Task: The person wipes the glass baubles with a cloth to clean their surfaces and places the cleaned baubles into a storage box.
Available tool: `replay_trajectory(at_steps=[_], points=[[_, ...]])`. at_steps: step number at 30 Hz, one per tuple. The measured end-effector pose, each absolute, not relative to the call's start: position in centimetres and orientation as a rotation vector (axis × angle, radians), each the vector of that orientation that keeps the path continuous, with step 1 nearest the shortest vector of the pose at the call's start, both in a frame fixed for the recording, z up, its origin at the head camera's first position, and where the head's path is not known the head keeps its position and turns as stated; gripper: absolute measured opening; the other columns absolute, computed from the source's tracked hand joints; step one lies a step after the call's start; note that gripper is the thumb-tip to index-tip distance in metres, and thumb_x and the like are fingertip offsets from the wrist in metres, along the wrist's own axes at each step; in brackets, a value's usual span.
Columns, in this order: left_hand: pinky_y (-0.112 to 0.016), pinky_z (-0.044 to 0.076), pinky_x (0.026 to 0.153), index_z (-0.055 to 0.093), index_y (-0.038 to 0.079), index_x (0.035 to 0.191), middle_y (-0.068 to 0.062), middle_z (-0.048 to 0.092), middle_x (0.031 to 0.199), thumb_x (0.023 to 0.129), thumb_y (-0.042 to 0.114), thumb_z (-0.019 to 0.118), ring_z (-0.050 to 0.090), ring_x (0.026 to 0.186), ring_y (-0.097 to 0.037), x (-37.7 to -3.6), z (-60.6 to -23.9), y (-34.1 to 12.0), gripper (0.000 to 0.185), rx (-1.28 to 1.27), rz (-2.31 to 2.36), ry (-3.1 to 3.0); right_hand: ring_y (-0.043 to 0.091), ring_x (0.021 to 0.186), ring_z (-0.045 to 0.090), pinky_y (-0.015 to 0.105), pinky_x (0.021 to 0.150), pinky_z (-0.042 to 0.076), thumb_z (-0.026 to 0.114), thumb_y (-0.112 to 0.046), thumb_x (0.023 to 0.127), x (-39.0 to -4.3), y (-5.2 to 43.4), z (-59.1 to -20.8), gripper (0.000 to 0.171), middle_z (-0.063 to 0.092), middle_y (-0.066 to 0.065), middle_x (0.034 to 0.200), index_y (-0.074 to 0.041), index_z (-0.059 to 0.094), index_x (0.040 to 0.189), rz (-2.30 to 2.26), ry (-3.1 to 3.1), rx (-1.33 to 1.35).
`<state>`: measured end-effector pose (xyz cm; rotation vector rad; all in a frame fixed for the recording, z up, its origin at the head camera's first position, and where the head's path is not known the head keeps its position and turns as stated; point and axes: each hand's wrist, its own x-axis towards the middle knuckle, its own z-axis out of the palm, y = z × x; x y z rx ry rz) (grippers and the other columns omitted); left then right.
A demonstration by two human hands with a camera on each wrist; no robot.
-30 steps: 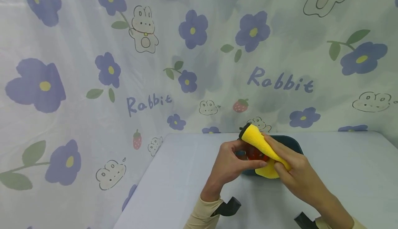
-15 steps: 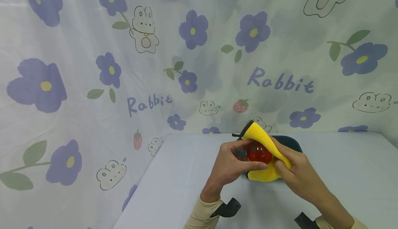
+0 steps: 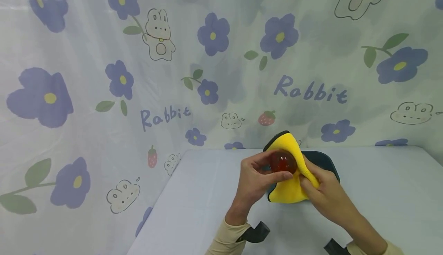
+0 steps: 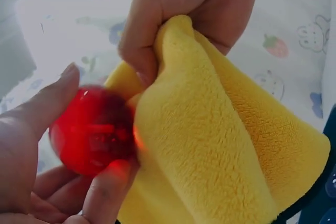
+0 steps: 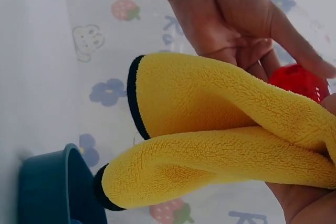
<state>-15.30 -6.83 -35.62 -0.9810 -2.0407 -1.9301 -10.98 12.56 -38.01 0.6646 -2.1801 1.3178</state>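
Note:
My left hand [image 3: 252, 180] holds a glossy, see-through red ball [image 3: 282, 162] between thumb and fingers, raised over the table. A fluffy yellow cloth [image 3: 288, 190] with black edging hangs from my right hand [image 3: 327, 193], which grips it bunched up. The cloth lies close against the right side of the ball. In the left wrist view the ball [image 4: 92, 129] shows almost whole, with a fold of the cloth [image 4: 194, 124] beside it. From the right wrist, the cloth [image 5: 210, 161] covers part of the ball [image 5: 299, 81].
Behind the hands a dark teal bin [image 3: 327, 162] stands on the white table [image 3: 194, 201]. Round, shiny things show inside it at the left wrist view's right edge. A flowered curtain [image 3: 238, 66] hangs behind the table and to its left.
The cloth has shifted off the ball's front, so more of the ball shows. The left hand has lifted the ball slightly, and the cloth's lower part has spread to the left.

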Motion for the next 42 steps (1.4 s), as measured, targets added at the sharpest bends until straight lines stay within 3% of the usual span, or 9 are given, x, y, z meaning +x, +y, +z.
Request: replay_trajectory(at_steps=[7, 17, 27, 37, 42], points=[[-0.035, 0.065, 0.086, 0.073, 0.016, 0.125, -0.011, 0.076, 0.116, 0.085, 0.037, 0.085, 0.071, 0.1, -0.012, -15.6, -35.6, -6.7, 0.047, -0.872, -1.93, -1.989, 0.002, 0.061, 0.057, 0.017, 0.063, 0.059, 0.057, 0.007, 0.096, -10.8, 12.0, -38.0, 0.053, 0.072, 0.012, 0.098, 0.012, 0.046, 0.148, 1.363, -2.198, 0.658], [-0.033, 0.064, 0.088, 0.071, 0.015, 0.127, -0.01, 0.073, 0.122, 0.083, 0.043, 0.086, 0.071, 0.108, -0.012, -16.0, -36.0, -7.1, 0.054, -0.836, -1.907, -2.019, 0.0, 0.065, 0.059, 0.014, 0.068, 0.058, 0.062, 0.005, 0.094, -10.4, 11.8, -37.7, 0.056, 0.075, 0.018, 0.113, 0.008, 0.049, 0.148, 1.271, -2.224, 0.599], [-0.028, 0.063, 0.089, 0.073, 0.018, 0.124, -0.006, 0.075, 0.116, 0.083, 0.051, 0.084, 0.07, 0.102, -0.008, -16.1, -36.1, -7.5, 0.054, -0.809, -1.796, -2.152, 0.002, 0.072, 0.06, 0.014, 0.068, 0.058, 0.064, 0.011, 0.089, -9.9, 12.0, -37.3, 0.058, 0.074, 0.022, 0.122, 0.008, 0.052, 0.146, 1.168, -2.189, 0.601], [-0.028, 0.064, 0.082, 0.074, 0.018, 0.124, -0.002, 0.078, 0.11, 0.085, 0.03, 0.086, 0.07, 0.093, -0.005, -16.0, -36.2, -7.3, 0.042, -0.87, -1.717, -2.254, 0.009, 0.082, 0.062, 0.005, 0.075, 0.054, 0.065, 0.017, 0.085, -9.8, 12.3, -37.1, 0.066, 0.067, 0.023, 0.138, 0.0, 0.054, 0.148, 1.1, -2.122, 0.648], [-0.028, 0.064, 0.081, 0.075, 0.018, 0.12, -0.003, 0.079, 0.108, 0.085, 0.024, 0.087, 0.071, 0.089, -0.005, -15.9, -35.9, -7.3, 0.037, -0.918, -1.734, -2.287, 0.01, 0.107, 0.066, -0.001, 0.092, 0.046, 0.065, 0.021, 0.081, -10.2, 12.5, -37.2, 0.077, 0.061, 0.018, 0.148, -0.008, 0.053, 0.151, 1.016, -2.086, 0.697]])
